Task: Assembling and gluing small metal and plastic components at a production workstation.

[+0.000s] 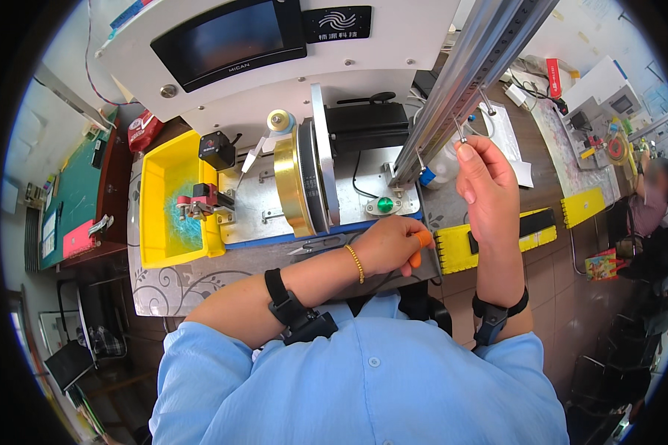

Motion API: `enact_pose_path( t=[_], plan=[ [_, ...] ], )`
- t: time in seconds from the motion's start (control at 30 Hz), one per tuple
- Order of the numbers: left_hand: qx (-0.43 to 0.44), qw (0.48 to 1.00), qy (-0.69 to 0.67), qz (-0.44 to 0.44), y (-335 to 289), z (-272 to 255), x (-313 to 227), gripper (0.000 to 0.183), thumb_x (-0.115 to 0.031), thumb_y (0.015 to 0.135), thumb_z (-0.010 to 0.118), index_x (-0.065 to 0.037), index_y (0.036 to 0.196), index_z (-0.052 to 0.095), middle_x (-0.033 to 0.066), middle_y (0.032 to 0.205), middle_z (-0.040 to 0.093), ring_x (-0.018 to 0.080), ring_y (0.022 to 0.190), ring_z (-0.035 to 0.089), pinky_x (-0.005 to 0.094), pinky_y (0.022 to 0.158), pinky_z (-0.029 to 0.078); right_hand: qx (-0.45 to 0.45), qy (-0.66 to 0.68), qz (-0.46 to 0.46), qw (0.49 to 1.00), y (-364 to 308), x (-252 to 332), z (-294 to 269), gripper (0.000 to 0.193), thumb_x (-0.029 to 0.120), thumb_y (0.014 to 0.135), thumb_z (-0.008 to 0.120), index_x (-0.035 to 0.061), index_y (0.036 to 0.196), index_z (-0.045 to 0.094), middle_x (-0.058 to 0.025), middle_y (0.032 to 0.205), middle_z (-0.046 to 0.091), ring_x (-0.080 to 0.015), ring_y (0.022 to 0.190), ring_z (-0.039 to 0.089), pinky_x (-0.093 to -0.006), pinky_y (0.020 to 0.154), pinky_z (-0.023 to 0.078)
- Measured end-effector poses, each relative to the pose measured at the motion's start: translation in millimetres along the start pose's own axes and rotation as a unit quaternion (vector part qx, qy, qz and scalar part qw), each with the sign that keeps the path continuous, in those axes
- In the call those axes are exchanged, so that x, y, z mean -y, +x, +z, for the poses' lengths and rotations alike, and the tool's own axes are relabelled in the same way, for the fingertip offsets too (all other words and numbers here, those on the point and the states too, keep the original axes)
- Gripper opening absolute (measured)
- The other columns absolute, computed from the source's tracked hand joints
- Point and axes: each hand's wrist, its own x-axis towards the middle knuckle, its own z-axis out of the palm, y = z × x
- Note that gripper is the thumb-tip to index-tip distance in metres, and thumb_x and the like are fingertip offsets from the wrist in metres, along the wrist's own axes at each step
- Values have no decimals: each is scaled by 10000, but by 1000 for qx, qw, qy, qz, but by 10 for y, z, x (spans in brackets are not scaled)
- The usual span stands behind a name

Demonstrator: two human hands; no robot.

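My right hand [488, 180] is raised beside the slanted metal rail [464, 89]. Its thumb and forefinger pinch at the tip of a small metal pin [461, 133] that sticks out from the rail. Lower down, my left hand [393, 245] is closed in front of the machine's base plate, with orange covers [421, 239] on its fingertips. Whatever those fingers hold, if anything, is too small to make out. A green round button [384, 205] lies just beyond the left hand. The gold-rimmed wheel [293, 185] stands to its left.
A yellow bin [156, 215] with bluish strands stands at the left of the machine. Scissors [319, 245] lie along the table's front edge. Yellow toothed strips [456, 251] are at the right. Another person [653, 185] sits at a similar machine at far right.
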Motion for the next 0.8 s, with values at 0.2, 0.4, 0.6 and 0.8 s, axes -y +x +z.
enact_pose_path(
  t=[0.2, 0.4, 0.6, 0.8],
  plan=[
    [3, 999, 54, -3, -191, -20, -96, 270, -239, 965, 509, -15, 996, 657, 35, 666, 621, 94, 508, 585, 229, 520, 481, 51, 67, -27, 996, 27, -97, 9, 211, 199, 925, 631, 22, 1033, 593, 55, 723, 499, -7, 551, 370, -167, 492, 275],
    [47, 969, 230, 76, -835, -43, -539, 269, -203, 934, 559, -27, 1125, 630, 43, 703, 654, 105, 544, 613, 238, 541, 488, -95, 27, -118, 988, -9, 82, -55, 184, 175, 933, 607, 24, 1033, 580, 54, 689, 467, -18, 539, 366, -180, 489, 274],
    [62, 973, 156, 157, -1232, -58, -601, 468, -68, 867, 661, -99, 1318, 535, 48, 815, 680, 72, 635, 597, 224, 636, 500, -49, 223, -228, 947, -1075, 626, -1310, 148, 159, 1001, 466, 63, 891, 447, 14, 678, 384, -59, 455, 299, -233, 461, 255],
    [41, 947, 246, 203, -948, 40, -429, 381, -78, 862, 666, -72, 1235, 586, 65, 918, 671, 122, 795, 633, 248, 717, 501, -353, -104, -426, 826, -2615, 1402, -2254, 138, 135, 993, 477, 8, 960, 519, 8, 721, 385, -62, 569, 323, -244, 535, 279]
  ],
)
